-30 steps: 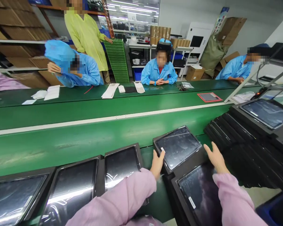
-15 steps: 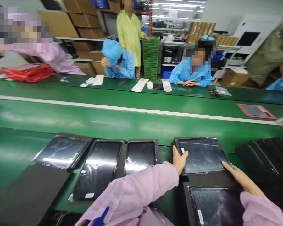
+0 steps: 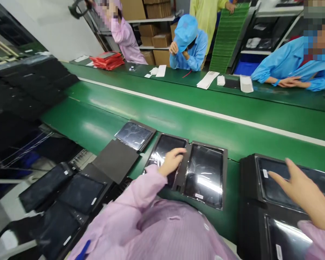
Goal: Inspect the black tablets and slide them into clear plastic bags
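My left hand [image 3: 172, 162] is over a plastic-wrapped tablet [image 3: 162, 144] in a black foam tray, fingers loosely apart and holding nothing; contact with it is not clear. Beside it lies another wrapped tablet [image 3: 204, 169] with a small white label. On the right, my right hand [image 3: 300, 184] hovers with thumb and forefinger spread above a wrapped tablet [image 3: 276, 180] on a stack of black foam trays [image 3: 247, 180]. Closer to me on that stack shows a further tablet [image 3: 289, 234], partly covered by my sleeve.
At left is a wrapped tablet [image 3: 134, 134] beside a bare black foam panel [image 3: 116, 159]. More tablets [image 3: 82, 191] lie lower left, below tall black stacks [image 3: 21, 86]. Beyond the green bench [image 3: 157, 104], people in blue sit near papers [image 3: 208, 79] and red sleeves [image 3: 107, 61].
My view has swung left. Both hands have let go of the tablet on the right stack; my left hand has moved left to another tablet, while my right hand stays above the stack.
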The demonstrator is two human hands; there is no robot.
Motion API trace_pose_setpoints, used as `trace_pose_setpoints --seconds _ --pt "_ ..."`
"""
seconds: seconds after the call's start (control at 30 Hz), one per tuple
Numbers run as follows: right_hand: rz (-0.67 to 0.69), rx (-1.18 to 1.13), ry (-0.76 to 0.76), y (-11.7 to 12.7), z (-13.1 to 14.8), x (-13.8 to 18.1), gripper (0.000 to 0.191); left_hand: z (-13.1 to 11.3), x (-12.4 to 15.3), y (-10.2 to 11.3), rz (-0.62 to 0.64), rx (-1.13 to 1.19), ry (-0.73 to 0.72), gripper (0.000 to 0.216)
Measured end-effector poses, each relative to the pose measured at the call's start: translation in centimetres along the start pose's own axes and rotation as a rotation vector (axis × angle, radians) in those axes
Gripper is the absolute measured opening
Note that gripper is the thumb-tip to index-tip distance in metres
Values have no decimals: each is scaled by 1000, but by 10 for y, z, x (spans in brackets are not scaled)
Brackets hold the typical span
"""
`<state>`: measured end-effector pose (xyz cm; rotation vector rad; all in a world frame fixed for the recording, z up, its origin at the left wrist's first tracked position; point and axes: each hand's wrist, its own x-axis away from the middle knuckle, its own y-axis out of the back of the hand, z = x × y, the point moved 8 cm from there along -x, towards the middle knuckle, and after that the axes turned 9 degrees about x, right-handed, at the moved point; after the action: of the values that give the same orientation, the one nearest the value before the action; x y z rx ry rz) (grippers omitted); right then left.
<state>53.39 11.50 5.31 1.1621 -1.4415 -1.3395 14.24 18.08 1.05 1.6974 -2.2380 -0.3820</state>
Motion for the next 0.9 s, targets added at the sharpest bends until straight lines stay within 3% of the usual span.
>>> trace_pose_setpoints --seconds 0.07,0.13,0.2,0.3,0.43,0.67,0.8,0.9 --pt "63 -35 142 -3 65 3 62 38 24 58 -30 -74 22 31" --pt "146 -95 331 -14 127 13 58 64 51 89 20 -136 6 22" --pt "245 -152 472 -31 175 27 55 79 75 98 106 -180 -22 10" --pt "365 -210 530 -57 221 45 53 90 94 85 248 -337 -113 27" --pt "348 -251 434 -76 239 60 51 96 94 75 389 -490 -254 21" --pt "273 -302 287 -83 237 78 45 89 73 90 475 -310 -326 6" --pt "243 -377 174 -79 241 82 44 92 58 99 355 -154 -282 9" --pt "173 -526 64 -66 241 84 42 111 37 131 70 -32 -169 13"
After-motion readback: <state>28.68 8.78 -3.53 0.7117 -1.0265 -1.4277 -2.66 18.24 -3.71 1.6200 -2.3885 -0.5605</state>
